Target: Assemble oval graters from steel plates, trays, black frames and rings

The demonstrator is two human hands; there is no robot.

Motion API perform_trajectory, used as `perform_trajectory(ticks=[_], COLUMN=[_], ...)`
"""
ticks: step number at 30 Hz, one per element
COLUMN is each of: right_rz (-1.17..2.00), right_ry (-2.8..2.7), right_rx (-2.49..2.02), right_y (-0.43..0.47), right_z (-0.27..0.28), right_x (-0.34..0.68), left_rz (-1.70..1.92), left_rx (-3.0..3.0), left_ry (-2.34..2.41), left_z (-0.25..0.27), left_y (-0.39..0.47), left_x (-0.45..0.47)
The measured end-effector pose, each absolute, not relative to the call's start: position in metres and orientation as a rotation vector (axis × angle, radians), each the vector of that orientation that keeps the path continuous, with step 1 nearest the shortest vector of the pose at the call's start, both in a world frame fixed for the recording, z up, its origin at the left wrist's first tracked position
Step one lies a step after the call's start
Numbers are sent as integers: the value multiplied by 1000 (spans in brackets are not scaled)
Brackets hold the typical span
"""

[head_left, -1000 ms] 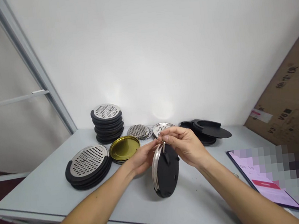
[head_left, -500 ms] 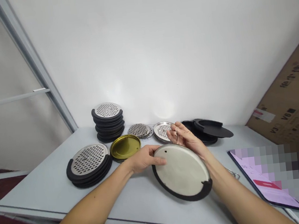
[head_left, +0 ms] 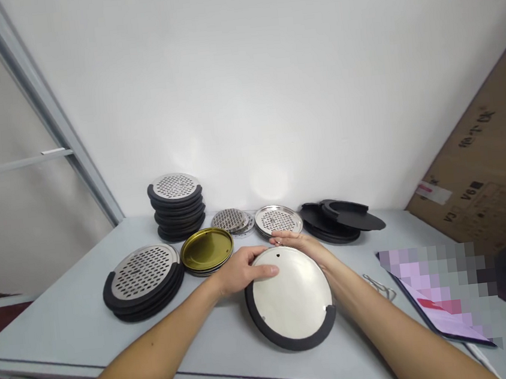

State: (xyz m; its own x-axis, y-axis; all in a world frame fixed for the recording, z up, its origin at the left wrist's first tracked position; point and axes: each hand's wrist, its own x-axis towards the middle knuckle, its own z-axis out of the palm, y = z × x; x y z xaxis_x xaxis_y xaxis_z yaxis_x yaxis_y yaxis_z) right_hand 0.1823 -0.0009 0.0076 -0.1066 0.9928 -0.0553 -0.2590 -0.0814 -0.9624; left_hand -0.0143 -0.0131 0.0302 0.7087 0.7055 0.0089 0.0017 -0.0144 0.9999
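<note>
Two hands, the left hand point(head_left: 243, 270) and the right hand point(head_left: 307, 247), are sitting close together at the upper edge of a pale round plate point(head_left: 294, 297), which is facing the camera at a tilt in the lower middle of the frame. A black rim point(head_left: 294, 344) is wrapping around its lower edge, and a small hole point(head_left: 278, 255) is showing near its top. Whether the bottom is touching the table point(head_left: 224, 346), I cannot tell.

Judging by its look, the plate is probably behaving as a light, stiff piece; its smooth face is likely offering little friction, while the dark rim, perhaps rubbery, is promising a surer hold. It is hardly looking fragile, though the bright surface may be prone to smudging. Pinching near the edge, thumb in front and fingers behind, is seeming sensible, with the rim serving as a second place to hold.

The left grip is closing on the upper-left edge that way, its thumb lying flat across the face toward the hole. The right hand is reaching behind the upper-right edge, fingers pointing left beside a small bit of metal point(head_left: 278, 243); the plate is hiding much of it, so I cannot tell whether its grip is closed. Both forearms are slanting inward from the lower corners.
</note>
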Motion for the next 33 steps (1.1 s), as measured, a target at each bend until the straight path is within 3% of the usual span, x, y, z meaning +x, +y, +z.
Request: perform_trajectory(ticks=[9, 33], right_rz=[1705, 1578], right_ry=[-859, -1334], right_rx=[-1015, -1289], right_y=[-10, -17], right_z=[28, 41], right_x=[187, 210], left_rz=[651, 841], left_rx=[1532, 1160], left_ry=[625, 772], left_z=[31, 19], left_y=[-11, -2], left_x=[-16, -13])
